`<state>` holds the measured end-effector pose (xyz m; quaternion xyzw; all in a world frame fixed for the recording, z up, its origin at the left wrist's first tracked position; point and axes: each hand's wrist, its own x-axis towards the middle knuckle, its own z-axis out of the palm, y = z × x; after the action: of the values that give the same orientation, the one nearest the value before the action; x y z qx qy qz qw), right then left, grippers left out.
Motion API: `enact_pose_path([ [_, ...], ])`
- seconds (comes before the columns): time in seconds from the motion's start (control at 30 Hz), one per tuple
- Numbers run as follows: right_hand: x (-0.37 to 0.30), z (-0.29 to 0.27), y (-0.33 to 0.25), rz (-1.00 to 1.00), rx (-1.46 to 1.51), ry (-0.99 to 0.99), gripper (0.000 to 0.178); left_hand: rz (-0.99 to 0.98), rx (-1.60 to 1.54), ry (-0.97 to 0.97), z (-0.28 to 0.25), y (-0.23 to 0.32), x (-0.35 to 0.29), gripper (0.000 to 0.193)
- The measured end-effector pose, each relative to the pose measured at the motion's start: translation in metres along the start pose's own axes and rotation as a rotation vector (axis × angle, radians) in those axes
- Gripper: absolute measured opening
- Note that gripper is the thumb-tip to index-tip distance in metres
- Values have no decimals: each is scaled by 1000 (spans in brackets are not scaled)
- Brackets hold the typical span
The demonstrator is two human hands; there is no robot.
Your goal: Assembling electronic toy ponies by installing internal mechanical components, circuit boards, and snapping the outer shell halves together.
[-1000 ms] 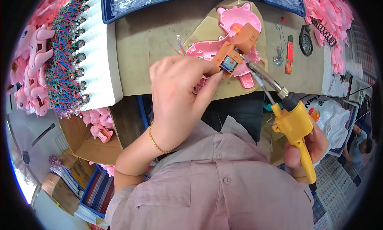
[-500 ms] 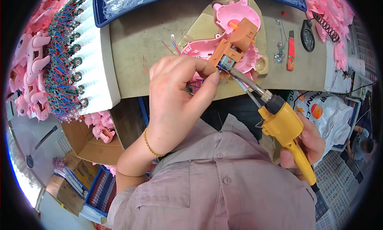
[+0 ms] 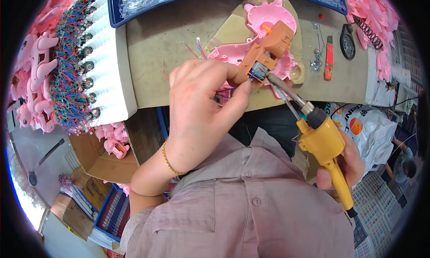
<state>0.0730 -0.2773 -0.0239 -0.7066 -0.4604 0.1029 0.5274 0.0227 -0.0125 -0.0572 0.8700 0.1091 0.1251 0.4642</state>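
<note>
My left hand (image 3: 206, 90) pinches a thin blue wire (image 3: 227, 91) between thumb and forefinger, close to a small motor (image 3: 258, 72). That motor sits in an orange plastic gearbox (image 3: 277, 39), which rests over a pink toy shell half (image 3: 272, 15) on a beige holding block (image 3: 293, 85). In my right hand (image 3: 350, 164) is a yellow soldering gun (image 3: 321, 141), gripped by its handle. Its hot tip and the thin feed tube beside it point at the motor's near end. Whether the tip touches the motor's contact I cannot tell.
Blue trays (image 3: 154, 0) of clear plastic parts line the back. A white foam rack (image 3: 112, 70) with wired round parts stands left, beside pink toy bodies (image 3: 42, 79). To the right lie a red cutter knife (image 3: 329, 58), a black oval object (image 3: 346, 41) and more pink parts (image 3: 365, 11).
The soldering gun's tip has shifted slightly right and back along the motor's end. My left hand keeps its pinch by the motor. The whole view has moved a little.
</note>
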Motion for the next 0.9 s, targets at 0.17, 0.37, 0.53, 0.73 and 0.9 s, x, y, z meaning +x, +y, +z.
enact_pose_path([
  [0.17,-7,2,2,4,-54,48,63,28,45,-30,-7,-1,-1,10],
  [0.37,-28,-3,-4,168,-49,357,64,-99,-54,236,-33,-24,-27,19],
  [0.53,-26,-3,6,226,-96,511,63,-714,-471,154,-51,-34,-62,20],
  [0.73,-18,-2,1,168,-135,512,64,-875,-1024,120,-36,-31,-54,30],
  [0.9,-26,-3,5,194,-173,610,63,-797,-908,110,-34,-43,-34,34],
])
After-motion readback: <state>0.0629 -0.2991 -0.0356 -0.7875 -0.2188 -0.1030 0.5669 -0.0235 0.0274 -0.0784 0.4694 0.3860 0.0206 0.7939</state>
